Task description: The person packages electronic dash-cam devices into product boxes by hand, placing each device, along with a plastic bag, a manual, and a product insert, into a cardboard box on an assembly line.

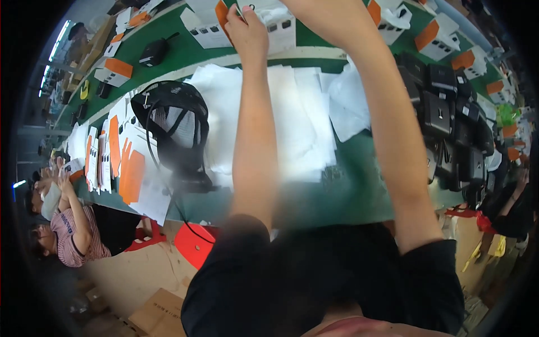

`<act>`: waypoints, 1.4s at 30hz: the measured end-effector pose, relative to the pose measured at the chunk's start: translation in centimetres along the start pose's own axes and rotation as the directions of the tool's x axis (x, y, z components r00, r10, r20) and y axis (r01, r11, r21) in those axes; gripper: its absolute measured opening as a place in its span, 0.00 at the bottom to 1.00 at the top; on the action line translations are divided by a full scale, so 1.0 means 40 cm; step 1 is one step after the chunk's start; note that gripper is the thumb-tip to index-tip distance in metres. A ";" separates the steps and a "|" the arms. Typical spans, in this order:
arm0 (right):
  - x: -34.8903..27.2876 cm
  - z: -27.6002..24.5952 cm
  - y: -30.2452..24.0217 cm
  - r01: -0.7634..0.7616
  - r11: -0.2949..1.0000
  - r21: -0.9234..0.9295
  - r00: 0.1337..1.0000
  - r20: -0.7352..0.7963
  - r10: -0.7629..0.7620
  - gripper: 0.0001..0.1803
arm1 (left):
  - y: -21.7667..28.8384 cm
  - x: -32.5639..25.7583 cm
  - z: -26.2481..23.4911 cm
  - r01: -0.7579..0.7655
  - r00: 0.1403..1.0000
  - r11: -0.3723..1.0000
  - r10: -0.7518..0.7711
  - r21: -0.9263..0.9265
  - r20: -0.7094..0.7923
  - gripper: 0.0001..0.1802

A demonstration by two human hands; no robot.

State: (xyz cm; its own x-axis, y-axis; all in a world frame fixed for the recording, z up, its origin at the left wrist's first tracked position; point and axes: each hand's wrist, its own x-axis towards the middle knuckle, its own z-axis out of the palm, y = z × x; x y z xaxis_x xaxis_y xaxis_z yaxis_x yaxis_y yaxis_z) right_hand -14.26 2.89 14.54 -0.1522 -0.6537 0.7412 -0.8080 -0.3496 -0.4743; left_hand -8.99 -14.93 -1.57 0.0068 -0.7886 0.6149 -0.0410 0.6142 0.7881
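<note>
While both forearms stretch up toward the far edge of the green work table, the scene reads as follows, left to right.

Far left: a seated person in a striped shirt sits beside the table end. Just right of that, a row of flat white-and-orange folded cardboard cartons lies fanned on the table. Below the table edge, a red plastic stool stands on the floor, with a brown corrugated box near the lower edge.

Next: a black mesh fan-like guard with a trailing black cord rests on the table, touching a wide layer of white foam sheets spread across the middle.

Centre top: left hand is raised, fingers curled together and pinched on the edge of a white-and-orange printed carton at the far side of the table. The carton lies among similar cartons along the back strip.

Right hand: wrist runs out of view at the top edge; finger state cannot be told.

Right: a dense stack of black boxy devices sits on the table, with more white-and-orange assembled boxes beyond it.
</note>
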 end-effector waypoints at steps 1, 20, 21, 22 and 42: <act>-0.028 -0.020 -0.024 -0.112 0.971 0.210 0.989 -0.075 0.130 0.14 | 0.009 -0.015 0.002 0.003 1.000 1.000 -0.003 -0.002 0.016 0.28; -0.138 -0.248 0.027 0.073 0.903 0.424 0.987 -0.162 -0.004 0.28 | 0.068 -0.042 0.074 0.260 0.948 0.961 -0.237 -0.090 0.212 0.19; -0.157 -0.330 0.089 0.038 0.898 0.439 0.987 -0.157 0.035 0.29 | 0.161 -0.097 0.027 0.258 0.923 0.962 -0.219 -0.087 0.317 0.18; -0.152 -0.301 -0.077 0.043 0.876 0.481 0.987 -0.157 0.038 0.30 | 0.231 -0.128 -0.044 0.035 0.880 0.998 -0.059 0.058 0.472 0.18; -0.186 -0.279 -0.195 0.134 0.846 0.516 0.986 -0.154 -0.063 0.48 | 0.280 -0.345 -0.327 -0.311 0.778 0.875 0.010 0.371 0.628 0.13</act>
State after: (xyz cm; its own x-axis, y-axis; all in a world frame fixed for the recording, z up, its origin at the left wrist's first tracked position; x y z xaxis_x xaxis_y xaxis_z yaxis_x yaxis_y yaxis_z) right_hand -13.20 17.98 18.01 -0.1873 -0.5194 0.8338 -0.4099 -0.7300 -0.5469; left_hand 3.53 3.25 -0.86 -0.6225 -0.6267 0.4689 -0.4085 0.7711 0.4884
